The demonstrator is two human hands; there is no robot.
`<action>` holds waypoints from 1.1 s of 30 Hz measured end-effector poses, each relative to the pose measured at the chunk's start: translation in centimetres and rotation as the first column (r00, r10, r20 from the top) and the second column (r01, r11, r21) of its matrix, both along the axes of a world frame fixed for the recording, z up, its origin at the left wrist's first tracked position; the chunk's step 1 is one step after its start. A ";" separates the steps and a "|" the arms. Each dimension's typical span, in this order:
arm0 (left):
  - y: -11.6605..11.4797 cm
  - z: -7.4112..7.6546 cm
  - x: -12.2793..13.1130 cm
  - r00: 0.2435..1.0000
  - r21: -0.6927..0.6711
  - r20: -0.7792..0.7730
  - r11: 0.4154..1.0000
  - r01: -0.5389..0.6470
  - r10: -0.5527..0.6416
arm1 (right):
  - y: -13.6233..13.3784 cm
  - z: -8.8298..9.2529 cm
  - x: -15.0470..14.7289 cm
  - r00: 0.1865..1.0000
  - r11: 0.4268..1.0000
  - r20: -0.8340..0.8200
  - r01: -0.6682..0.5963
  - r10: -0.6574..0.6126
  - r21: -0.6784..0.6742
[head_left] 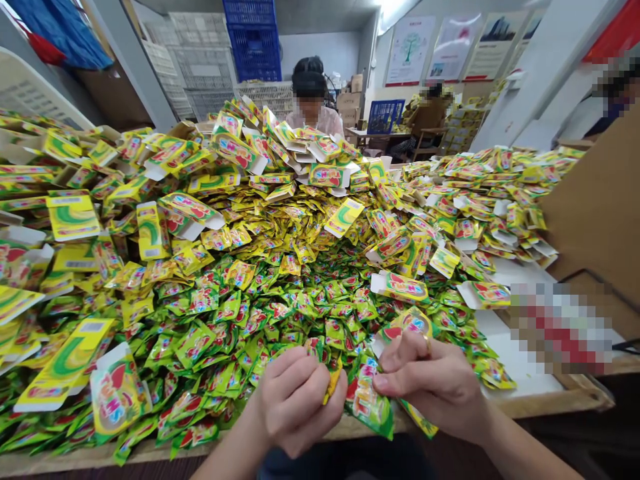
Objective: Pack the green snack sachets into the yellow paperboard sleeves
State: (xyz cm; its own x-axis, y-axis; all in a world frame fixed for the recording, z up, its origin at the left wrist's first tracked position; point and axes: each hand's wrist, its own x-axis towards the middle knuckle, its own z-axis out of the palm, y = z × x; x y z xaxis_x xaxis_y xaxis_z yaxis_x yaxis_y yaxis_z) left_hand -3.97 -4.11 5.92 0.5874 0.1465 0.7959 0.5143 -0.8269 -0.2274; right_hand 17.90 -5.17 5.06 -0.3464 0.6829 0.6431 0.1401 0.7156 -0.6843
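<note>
Near the table's front edge, my left hand (303,403) is closed, with a small yellow packet (332,383) sticking out between its fingers. Anything deeper in that fist is hidden. My right hand (443,383) pinches a green packet (369,405) with watermelon pictures between thumb and fingers. Behind its knuckles shows a yellow printed carton (418,321) with a white flap; whether the hand grips it I cannot tell. A yellow-green edge shows below the right hand. Around both hands lies a deep heap of green packets (200,333), with yellow packets (280,223) farther back.
Yellow cartons (75,215) are piled left, behind and right. A carton (120,393) lies at the front left. Beside the right pile stands a brown cardboard panel (595,200). The wooden table rim (560,403) runs in front. A person (313,100) sits across the heap.
</note>
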 end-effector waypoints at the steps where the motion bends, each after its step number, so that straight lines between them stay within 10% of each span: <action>1: -0.1 0.5 -0.3 0.999 0.014 -0.036 1.000 -0.004 0.005 | -0.3 -0.1 0.1 1.000 1.000 0.018 -0.002 0.002 0.000; 6: -0.2 1.1 -0.8 1.000 -0.064 -0.013 0.998 0.023 -0.023 | -1.0 0.5 0.0 1.000 0.997 -0.019 0.004 -0.003 0.074; 9: 0.3 0.1 -0.3 0.978 -0.369 0.202 0.921 0.121 -0.047 | -0.7 1.2 0.0 0.994 0.984 -0.083 0.082 -0.069 0.158; 13: 0.7 -0.8 1.0 0.884 -0.837 0.462 0.361 0.412 0.063 | -0.1 1.6 -0.1 0.998 0.965 -0.007 0.062 -0.063 0.256; 15: 0.5 -0.5 1.6 0.898 -0.890 0.432 0.199 0.410 0.082 | 0.0 2.0 -0.2 0.996 0.953 0.092 -0.013 -0.015 0.301; 25: -1.2 0.4 3.1 0.896 -0.759 0.390 0.625 0.184 0.210 | 0.9 2.0 1.1 0.987 0.910 0.155 -0.027 -0.041 0.414; 29: 0.2 -1.1 4.1 0.828 -0.624 0.465 0.779 0.057 0.312 | 1.9 1.4 0.2 0.984 0.994 -0.137 0.107 -0.110 -0.032; 33: 1.9 -3.0 4.2 0.842 -0.382 0.420 0.907 -0.174 0.339 | 3.2 0.2 -1.7 0.932 0.793 -0.329 -0.080 -0.156 -0.604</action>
